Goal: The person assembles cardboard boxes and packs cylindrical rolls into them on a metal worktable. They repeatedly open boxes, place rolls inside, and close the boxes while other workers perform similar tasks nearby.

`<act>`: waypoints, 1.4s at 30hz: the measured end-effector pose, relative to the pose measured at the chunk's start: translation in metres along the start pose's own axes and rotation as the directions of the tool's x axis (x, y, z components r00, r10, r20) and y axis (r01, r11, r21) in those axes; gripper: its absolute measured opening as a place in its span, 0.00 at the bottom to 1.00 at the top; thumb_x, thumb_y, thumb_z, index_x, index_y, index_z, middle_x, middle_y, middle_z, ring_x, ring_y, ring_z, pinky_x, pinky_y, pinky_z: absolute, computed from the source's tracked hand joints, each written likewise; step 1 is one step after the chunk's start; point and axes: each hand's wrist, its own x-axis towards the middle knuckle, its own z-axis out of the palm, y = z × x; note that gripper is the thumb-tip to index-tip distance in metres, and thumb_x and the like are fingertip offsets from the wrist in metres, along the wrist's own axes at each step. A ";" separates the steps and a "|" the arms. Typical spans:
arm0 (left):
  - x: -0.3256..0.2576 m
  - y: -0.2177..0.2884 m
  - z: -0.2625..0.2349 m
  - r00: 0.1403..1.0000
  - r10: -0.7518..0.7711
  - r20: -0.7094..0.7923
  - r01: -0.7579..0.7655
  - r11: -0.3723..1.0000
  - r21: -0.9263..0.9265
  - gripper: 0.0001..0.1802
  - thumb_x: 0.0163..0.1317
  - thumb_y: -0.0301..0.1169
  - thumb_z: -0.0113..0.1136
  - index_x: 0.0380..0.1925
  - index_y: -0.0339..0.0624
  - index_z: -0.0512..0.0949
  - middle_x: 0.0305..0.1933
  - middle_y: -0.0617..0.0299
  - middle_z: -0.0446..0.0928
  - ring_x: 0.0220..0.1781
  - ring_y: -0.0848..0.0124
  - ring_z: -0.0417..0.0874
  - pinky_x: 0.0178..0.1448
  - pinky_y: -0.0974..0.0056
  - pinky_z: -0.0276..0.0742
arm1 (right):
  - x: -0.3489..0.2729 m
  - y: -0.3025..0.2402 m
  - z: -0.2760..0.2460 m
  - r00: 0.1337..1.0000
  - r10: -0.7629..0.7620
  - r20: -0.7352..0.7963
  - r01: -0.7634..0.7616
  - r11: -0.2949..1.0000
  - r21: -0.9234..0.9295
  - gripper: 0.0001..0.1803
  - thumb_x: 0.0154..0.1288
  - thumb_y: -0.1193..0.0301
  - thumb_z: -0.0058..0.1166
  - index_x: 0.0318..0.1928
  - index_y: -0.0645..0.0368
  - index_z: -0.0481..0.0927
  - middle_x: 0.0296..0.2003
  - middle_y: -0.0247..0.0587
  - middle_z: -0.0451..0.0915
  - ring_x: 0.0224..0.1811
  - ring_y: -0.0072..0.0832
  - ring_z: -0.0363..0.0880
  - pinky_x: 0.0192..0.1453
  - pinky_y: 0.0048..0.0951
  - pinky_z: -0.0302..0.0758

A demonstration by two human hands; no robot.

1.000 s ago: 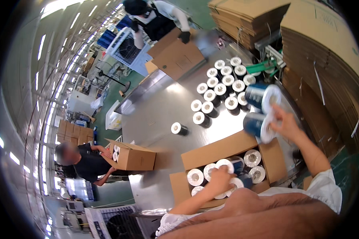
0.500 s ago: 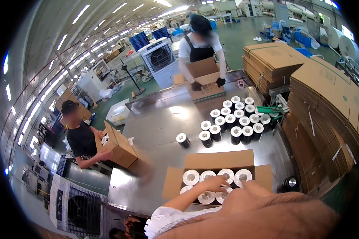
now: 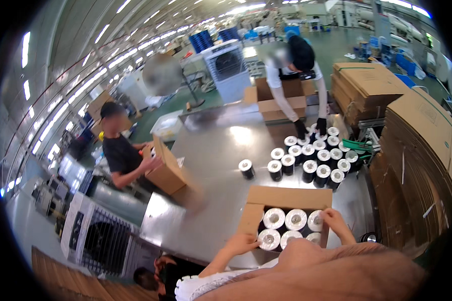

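An open cardboard box [image 3: 289, 196] stands at the table's near edge, packed with several rolls [image 3: 296, 219] that have white ends and dark sides. My left hand [image 3: 242, 244] grips the lower part of its left flap [image 3: 251, 219], fingertips by a roll. At the opposite side, my right hand [image 3: 335, 222] has its fingers closed on the right flap [image 3: 327, 232], which stands up beside the rolls. The far flap is raised too. A large blurred patch of skin covers the box's near side.
Several upright rolls [image 3: 309, 167] stand beyond the box, one roll [image 3: 246, 169] apart. A co-worker in black gloves [image 3: 300, 129] reaches among them before another open box [image 3: 282, 108]. At left, a person holds a tilted box [image 3: 166, 168]. Flat cartons [image 3: 421, 120] are stacked at right.
My hands have moved from over the rolls to the box's two sides, and the side flaps have come up. The gloved co-worker has let go of the box and reached to the rolls.
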 end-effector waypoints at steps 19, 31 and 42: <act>0.226 0.083 0.086 0.765 0.315 -0.562 -0.261 0.949 0.176 0.23 0.58 0.38 0.58 0.47 0.31 0.73 0.49 0.44 0.74 0.64 0.49 0.66 0.70 0.40 0.50 | -0.041 0.091 0.040 0.973 0.083 -0.217 -0.029 0.970 0.242 0.28 0.64 0.63 0.57 0.59 0.65 0.67 0.50 0.48 0.77 0.52 0.35 0.75 0.57 0.33 0.71; 0.051 0.096 0.115 0.928 0.147 -0.343 -0.131 0.989 0.069 0.42 0.51 0.56 0.63 0.66 0.57 0.64 0.72 0.39 0.51 0.76 0.46 0.46 0.71 0.32 0.40 | -0.019 0.014 0.101 0.934 0.287 0.212 -0.353 0.821 0.449 0.34 0.70 0.56 0.50 0.69 0.53 0.54 0.66 0.40 0.61 0.65 0.31 0.64 0.67 0.36 0.63; 0.110 -0.196 -0.022 0.922 0.081 -0.378 0.004 0.976 0.219 0.37 0.48 0.48 0.64 0.62 0.57 0.69 0.73 0.50 0.53 0.76 0.51 0.47 0.76 0.52 0.47 | -0.069 0.056 0.041 0.936 0.037 0.351 0.117 0.906 -0.407 0.26 0.62 0.58 0.60 0.54 0.63 0.77 0.47 0.49 0.81 0.49 0.34 0.82 0.52 0.32 0.78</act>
